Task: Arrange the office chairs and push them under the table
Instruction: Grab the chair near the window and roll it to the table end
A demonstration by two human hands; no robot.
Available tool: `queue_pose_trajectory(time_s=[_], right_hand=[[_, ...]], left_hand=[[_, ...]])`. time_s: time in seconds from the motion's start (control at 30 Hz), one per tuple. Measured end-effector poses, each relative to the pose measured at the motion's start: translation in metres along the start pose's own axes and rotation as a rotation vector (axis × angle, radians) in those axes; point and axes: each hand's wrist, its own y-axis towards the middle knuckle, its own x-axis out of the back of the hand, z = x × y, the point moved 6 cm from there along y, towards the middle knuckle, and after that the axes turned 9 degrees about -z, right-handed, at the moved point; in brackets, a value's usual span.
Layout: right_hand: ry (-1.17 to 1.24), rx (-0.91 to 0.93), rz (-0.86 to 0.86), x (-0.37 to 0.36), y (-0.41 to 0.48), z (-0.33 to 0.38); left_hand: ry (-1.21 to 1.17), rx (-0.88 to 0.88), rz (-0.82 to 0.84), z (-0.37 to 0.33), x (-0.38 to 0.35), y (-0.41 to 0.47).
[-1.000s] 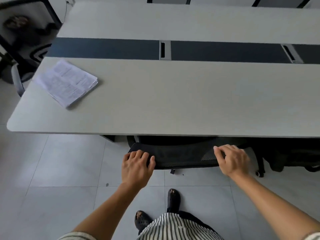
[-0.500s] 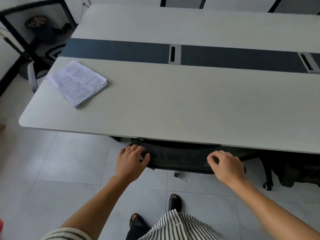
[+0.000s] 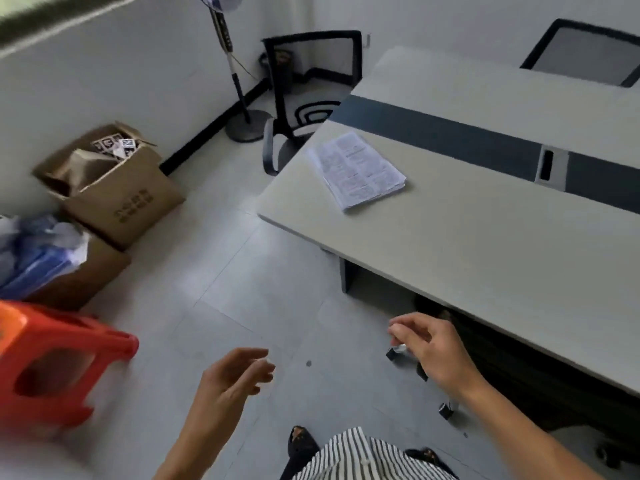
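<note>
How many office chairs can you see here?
3: one chair pushed under the table's near edge, one at its far-left end, one beyond its far side. Others may be hidden.

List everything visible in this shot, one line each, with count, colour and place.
table: one, pale grey with a dark stripe, right.
paper stack: one, white, on the table's near-left corner.
office chairs: three, black; one at the table's far left end, one behind the table, one tucked under the near edge.
fan stand: one, dark, by the wall.
cardboard boxes: two, brown, left wall; one open, one holding blue items.
stool: one, red-orange, lower left.
shoes: two, black, bottom.
left hand: open, empty.
right hand: open, empty.
</note>
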Motion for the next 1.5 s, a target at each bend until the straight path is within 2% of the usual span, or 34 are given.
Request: queue_pose_trajectory(time_s=[0.2,0.5,0.7,0.83,0.97,1.1,1.3,1.33,1.43,1.5], right_hand=[[0.021,-0.031,0.163,-0.115,0.000,0.051],[-0.051,-0.020,0.243,-0.227,0.085,0.112],[-0.042,-0.040,0.270,-0.329,0.194,0.162],[-0.025,0.049,0.340,-0.407,0.256,0.242],[-0.019,0.129,0.385,-0.463,0.313,0.316],[-0.035,0.120,0.339,-0.505,0.372,0.343],[-0.022,-0.087,0.111,-0.542,0.454,0.339],[-0.008,-0.125,0.057,-0.543,0.465,0.342],[0.044,-0.182,-0.104,-0.544,0.494,0.365],[0.078,-0.216,-0.195,-0.542,0.513,0.378]], left_hand=[[-0.143,0.134,-0.335,0.053,0.153,0.013],[-0.264,0.266,-0.527,0.091,0.241,0.091],[-0.246,0.247,-0.612,0.047,0.308,0.202],[-0.213,0.161,-0.658,-0.004,0.366,0.276],[-0.195,0.182,-0.681,-0.019,0.404,0.342],[-0.240,0.289,-0.650,-0.002,0.428,0.421],[-0.120,0.311,-0.521,-0.014,0.490,0.579],[-0.106,0.319,-0.456,-0.025,0.506,0.609],[-0.059,0.292,-0.051,-0.081,0.530,0.693],[-0.056,0.261,0.000,-0.111,0.534,0.752]])
